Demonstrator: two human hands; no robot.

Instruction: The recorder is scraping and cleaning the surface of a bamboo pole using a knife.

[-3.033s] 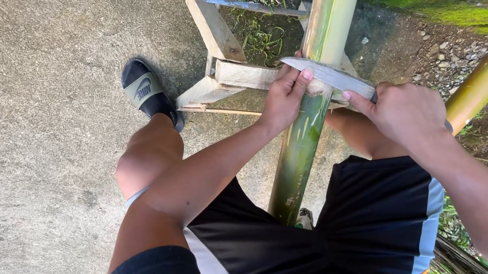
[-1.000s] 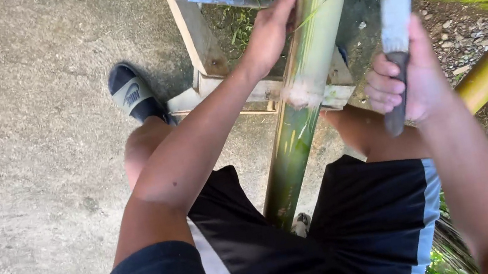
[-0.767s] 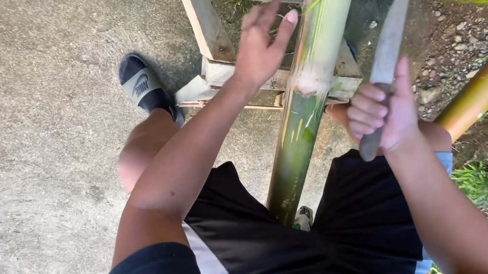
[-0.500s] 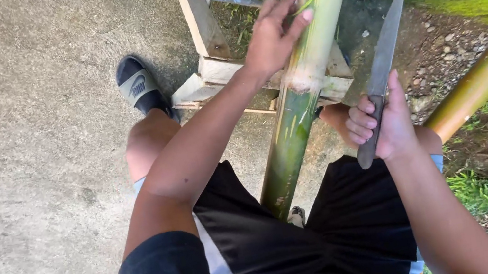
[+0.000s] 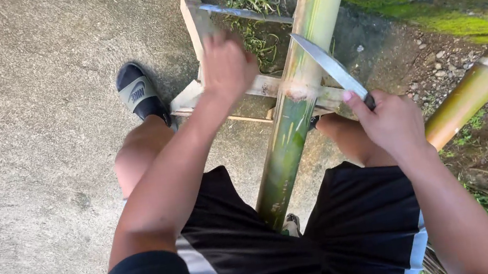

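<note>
Right now the right hand (image 5: 392, 124) is gripping a knife (image 5: 331, 68), its blade lying against the green bamboo pole (image 5: 298, 84). Just beside the pole, the left hand (image 5: 226, 66) is hovering blurred, its fingers curled loosely, holding nothing

Bamboo pole (image 5: 298, 101): runs between the knees, resting on wooden frame (image 5: 198, 31) ahead
Knife (image 5: 331, 68): blade laid across pole, held by right hand (image 5: 392, 124)
Left hand (image 5: 226, 66): left of pole, over frame
Sandal (image 5: 140, 95): left of frame
Second pole (image 5: 487, 77): far right
</note>
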